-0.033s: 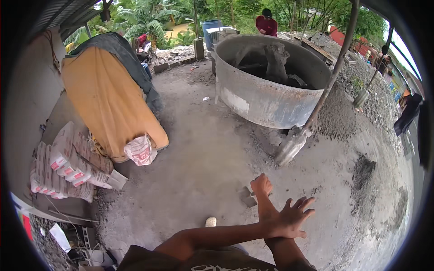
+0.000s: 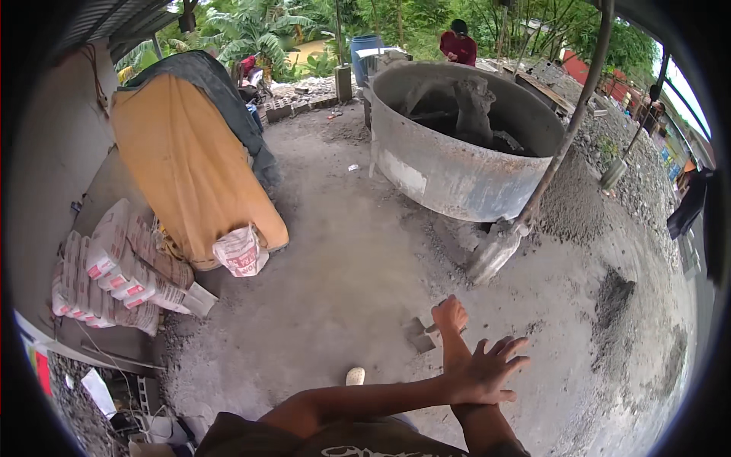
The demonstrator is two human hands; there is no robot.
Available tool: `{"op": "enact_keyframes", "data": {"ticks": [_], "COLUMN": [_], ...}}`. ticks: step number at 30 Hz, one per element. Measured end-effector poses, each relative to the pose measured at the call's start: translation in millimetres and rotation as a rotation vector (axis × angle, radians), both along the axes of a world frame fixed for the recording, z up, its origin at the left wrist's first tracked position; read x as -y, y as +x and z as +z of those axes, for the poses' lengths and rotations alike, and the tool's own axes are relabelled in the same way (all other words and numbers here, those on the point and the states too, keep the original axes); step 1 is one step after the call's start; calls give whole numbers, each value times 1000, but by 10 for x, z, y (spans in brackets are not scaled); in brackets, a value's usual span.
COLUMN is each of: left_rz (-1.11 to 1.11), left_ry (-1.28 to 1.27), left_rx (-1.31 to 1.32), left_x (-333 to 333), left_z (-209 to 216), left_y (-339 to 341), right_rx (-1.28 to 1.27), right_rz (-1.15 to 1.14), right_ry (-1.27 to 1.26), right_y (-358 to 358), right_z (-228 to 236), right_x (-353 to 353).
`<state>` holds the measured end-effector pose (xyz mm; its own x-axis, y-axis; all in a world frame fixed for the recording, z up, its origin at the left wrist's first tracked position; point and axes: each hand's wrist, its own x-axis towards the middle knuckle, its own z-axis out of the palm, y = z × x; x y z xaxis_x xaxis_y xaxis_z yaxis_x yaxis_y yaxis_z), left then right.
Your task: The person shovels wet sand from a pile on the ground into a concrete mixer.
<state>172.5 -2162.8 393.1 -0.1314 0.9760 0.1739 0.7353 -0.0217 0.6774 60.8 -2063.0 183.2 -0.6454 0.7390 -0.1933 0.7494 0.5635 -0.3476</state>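
Observation:
My right hand [image 2: 451, 313] is closed in a fist over the ground, its forearm reaching up from the lower right. Beside that fist lies a grey flat blade [image 2: 419, 335] with a short stub toward the hand; it looks like a trowel, its handle mostly hidden by the fist. My left hand [image 2: 491, 372] rests across my right forearm, palm down, with its fingers spread and nothing in them. Beneath both hands is a grey, dusty floor [image 2: 335, 305].
A large round mixing drum [image 2: 464, 179] stands ahead, beside a slanting pole [image 2: 567, 141] on a concrete footing. At left are an orange tarp-covered pile [image 2: 186, 160] and stacked bags [image 2: 114, 274]. A person in red [image 2: 458, 47] is behind the drum. Gravel [image 2: 647, 183] slopes at right.
More of the grey blade shows, farther left of my right fist. The whole view has shifted slightly; my left hand stays on the right forearm.

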Motion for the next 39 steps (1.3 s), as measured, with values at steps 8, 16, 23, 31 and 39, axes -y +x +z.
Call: {"op": "enact_keyframes", "data": {"ticks": [8,16,23,31,39], "left_rz": [177,220,93,145,463], "left_ry": [92,267,142,-147,-1243], "left_rx": [108,85,69,52,437], "left_x": [723,567,340,1208,3755], "left_z": [-262,-295,-90,-1708,-4358], "left_y": [-58,-210,-258,-907,-1933], "right_rx": [-11,30,10,37,-2], "right_rz": [-210,-79,-19,-160,-309], "right_ry": [81,71,71,-27,-365], "right_y": [278,122,-47,884,1847], "right_z": [-30,44,-17,25,130], "right_x": [-630,-327,237,-1226,-1154]}}
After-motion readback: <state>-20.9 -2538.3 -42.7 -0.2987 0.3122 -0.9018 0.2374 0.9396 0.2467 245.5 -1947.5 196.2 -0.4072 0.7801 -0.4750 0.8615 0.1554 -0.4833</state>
